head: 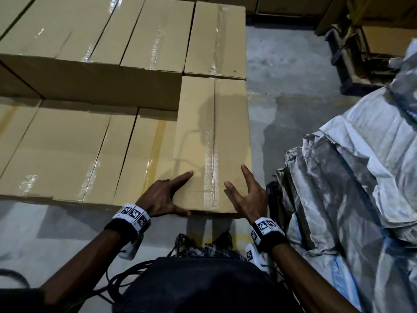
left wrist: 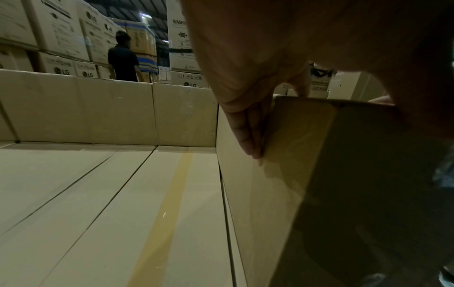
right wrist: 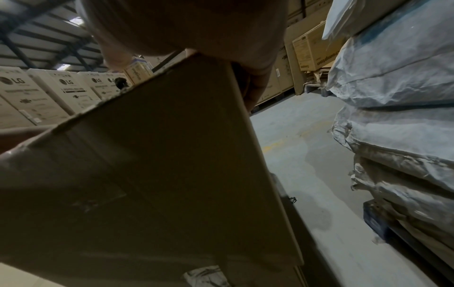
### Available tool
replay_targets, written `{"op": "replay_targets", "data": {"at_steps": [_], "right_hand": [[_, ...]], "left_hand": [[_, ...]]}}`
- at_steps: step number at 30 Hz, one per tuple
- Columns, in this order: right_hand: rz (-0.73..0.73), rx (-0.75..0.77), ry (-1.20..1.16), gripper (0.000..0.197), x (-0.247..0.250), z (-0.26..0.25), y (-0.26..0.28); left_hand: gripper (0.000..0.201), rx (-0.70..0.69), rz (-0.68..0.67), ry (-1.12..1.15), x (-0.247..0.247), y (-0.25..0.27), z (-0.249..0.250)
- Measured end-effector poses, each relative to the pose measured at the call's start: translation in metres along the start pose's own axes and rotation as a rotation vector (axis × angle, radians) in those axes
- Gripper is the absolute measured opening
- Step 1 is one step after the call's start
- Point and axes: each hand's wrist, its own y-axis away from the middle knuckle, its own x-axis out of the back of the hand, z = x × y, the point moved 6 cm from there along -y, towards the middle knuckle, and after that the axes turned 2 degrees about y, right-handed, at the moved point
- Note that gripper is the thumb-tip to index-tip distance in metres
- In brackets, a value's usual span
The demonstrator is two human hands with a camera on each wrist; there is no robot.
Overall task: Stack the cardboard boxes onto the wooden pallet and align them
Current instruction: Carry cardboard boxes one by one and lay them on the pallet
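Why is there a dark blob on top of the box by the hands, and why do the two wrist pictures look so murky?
Head view: the dark blob on the cardboard box is a shadow, and its clear tape glints. Left wrist view: the left hand sits right against the lens, big and blurry, and the box end under it is in shade. Right wrist view: the right hand is a dark blur, with the box end dim and grainy.

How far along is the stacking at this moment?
Done: a lower layer of boxes lies flat, with an upper row behind. In hand: the left hand and right hand rest on the near end of the rightmost box. Left: squaring it and filling the upper layer's open front. The pallet is hidden.
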Motion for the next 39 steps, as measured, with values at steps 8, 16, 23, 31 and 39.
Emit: {"op": "replay_targets", "data": {"at_steps": [8, 16, 23, 31, 39], "right_hand": [[-0.007, -0.023, -0.009, 0.085, -0.0057, -0.0017, -0.0016], [0.007, -0.024, -0.009, 0.081, -0.0068, -0.0011, -0.0011], [-0.001, -0.029, -0.003, 0.082, -0.0073, 0.0001, -0.003], [-0.004, -0.017, 0.004, 0.083, -0.0059, 0.0025, -0.0015], [-0.013, -0.003, -0.004, 0.083, -0.0099, 0.0043, -0.0009]], "left_hand": [[0.126, -0.026, -0.009, 0.014, 0.0089, -0.0037, -0.0051], [0.126, -0.031, -0.013, 0.007, 0.0099, -0.0043, -0.0056], [0.128, -0.033, -0.001, -0.005, 0.0109, -0.0075, -0.0051], [0.126, -0.041, 0.006, 0.012, 0.0092, -0.007, -0.0045], [0.127, -0.023, 0.009, 0.036, 0.0079, -0.0057, -0.0064]]}}
